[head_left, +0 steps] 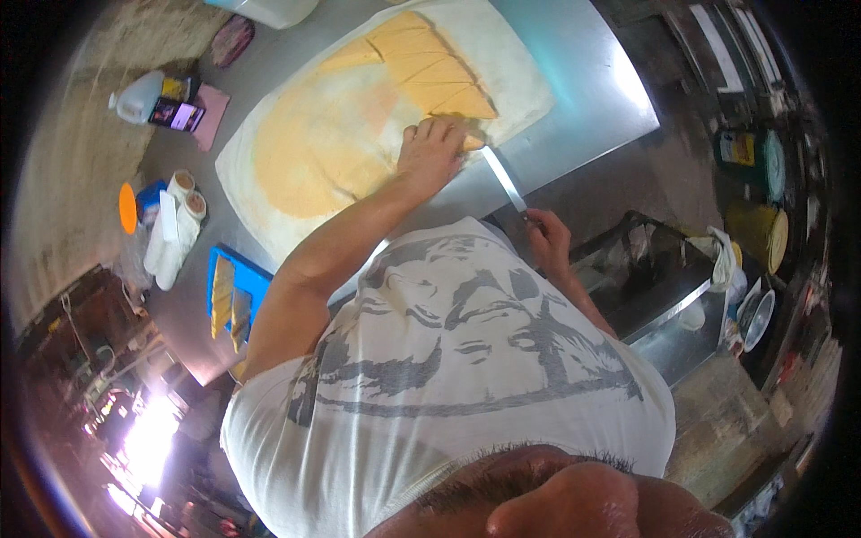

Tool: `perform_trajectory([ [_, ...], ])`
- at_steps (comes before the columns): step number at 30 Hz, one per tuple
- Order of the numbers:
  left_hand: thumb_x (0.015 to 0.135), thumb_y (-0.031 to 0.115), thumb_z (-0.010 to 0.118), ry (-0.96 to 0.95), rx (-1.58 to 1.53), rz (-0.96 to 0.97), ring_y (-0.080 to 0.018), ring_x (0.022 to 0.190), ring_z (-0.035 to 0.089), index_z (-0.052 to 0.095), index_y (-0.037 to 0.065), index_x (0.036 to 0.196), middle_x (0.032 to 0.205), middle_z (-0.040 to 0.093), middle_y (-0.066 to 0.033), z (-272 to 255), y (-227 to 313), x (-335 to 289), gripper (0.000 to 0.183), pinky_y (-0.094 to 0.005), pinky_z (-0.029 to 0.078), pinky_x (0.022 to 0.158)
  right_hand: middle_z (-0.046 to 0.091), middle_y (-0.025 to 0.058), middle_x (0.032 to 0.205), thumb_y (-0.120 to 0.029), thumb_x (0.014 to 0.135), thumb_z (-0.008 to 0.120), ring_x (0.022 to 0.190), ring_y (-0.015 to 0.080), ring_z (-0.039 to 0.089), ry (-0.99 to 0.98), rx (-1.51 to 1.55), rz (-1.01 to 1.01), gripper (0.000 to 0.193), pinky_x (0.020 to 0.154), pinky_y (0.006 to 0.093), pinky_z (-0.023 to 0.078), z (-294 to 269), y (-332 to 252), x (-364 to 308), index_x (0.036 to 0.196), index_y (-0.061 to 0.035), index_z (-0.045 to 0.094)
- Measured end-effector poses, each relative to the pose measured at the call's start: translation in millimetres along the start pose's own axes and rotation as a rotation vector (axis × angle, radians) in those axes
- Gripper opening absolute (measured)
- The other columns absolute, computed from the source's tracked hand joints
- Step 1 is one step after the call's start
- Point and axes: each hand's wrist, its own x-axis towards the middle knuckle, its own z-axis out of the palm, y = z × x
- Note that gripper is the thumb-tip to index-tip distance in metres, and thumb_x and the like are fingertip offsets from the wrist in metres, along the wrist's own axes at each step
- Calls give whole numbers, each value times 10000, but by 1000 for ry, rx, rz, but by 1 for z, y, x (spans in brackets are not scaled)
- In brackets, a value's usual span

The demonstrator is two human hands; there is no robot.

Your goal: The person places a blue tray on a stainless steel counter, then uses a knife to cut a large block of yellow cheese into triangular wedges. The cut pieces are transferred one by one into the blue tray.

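Note:
A large sheet of pale dough (269, 152) spread with yellow-orange filling lies on a steel table (583, 81). Its far right part is cut into wedge-shaped strips (430, 67). My left hand (430, 151) presses flat on the dough just below the last cut strip, fingers spread, holding nothing. My right hand (549, 238) grips the handle of a long knife (502, 179). The blade runs up to the dough's edge beside my left fingertips. My white printed shirt hides the table's near edge.
At the left of the table are a plastic jug (134, 97), a phone (177, 115) on a pink cloth (213, 115), an orange lid (128, 208), white rolls (178, 229) and a blue tray (256, 278) with yellow dough pieces. A steel bin (655, 287), buckets (758, 231) and a bowl (758, 316) stand at the right.

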Motion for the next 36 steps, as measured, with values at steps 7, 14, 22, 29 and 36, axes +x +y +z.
perform_trajectory([
  [7, 837, 254, 765, -23, -18, -96, -283, 1158, 558, 668, 117, 1211, 1208, 639, -78, -24, -17, -13, 410, -424, 429, 970, 715, 81, 1006, -22, 932, 663, 790, 119, 631, 87, -148, -279, 201, 692, 260, 514, -10, -13, 7, 1125, -28, 722],
  [14, 830, 199, 784, 263, -440, -166, -337, 967, 670, 665, 46, 1121, 1081, 666, -142, -20, -68, -79, 350, -400, 556, 860, 712, 46, 975, -60, 969, 633, 800, 105, 609, 11, -145, -64, 184, 736, 279, 521, 17, -24, 22, 1128, -45, 724],
  [22, 829, 197, 782, 431, -427, -330, -329, 935, 690, 670, 39, 1113, 1051, 671, -152, -82, -85, -189, 344, -435, 554, 845, 699, 40, 884, -104, 974, 653, 668, 72, 554, -167, -59, -82, 214, 600, 254, 470, 91, -72, 33, 1159, -18, 715],
  [29, 853, 195, 780, 431, -222, -824, -304, 992, 702, 690, 51, 1129, 1131, 693, -126, -153, -108, -354, 324, -416, 555, 870, 703, 32, 912, -154, 973, 661, 691, 89, 578, -421, -150, -178, 241, 639, 260, 489, 175, -109, 36, 1173, -28, 711],
  [36, 856, 211, 763, 410, 143, -971, -338, 1005, 674, 697, 87, 1106, 1052, 687, -123, -184, -164, -441, 287, -469, 532, 876, 719, 37, 990, -61, 966, 650, 779, 69, 597, -611, -133, -302, 224, 712, 235, 494, 257, -138, 11, 1180, -21, 702],
])
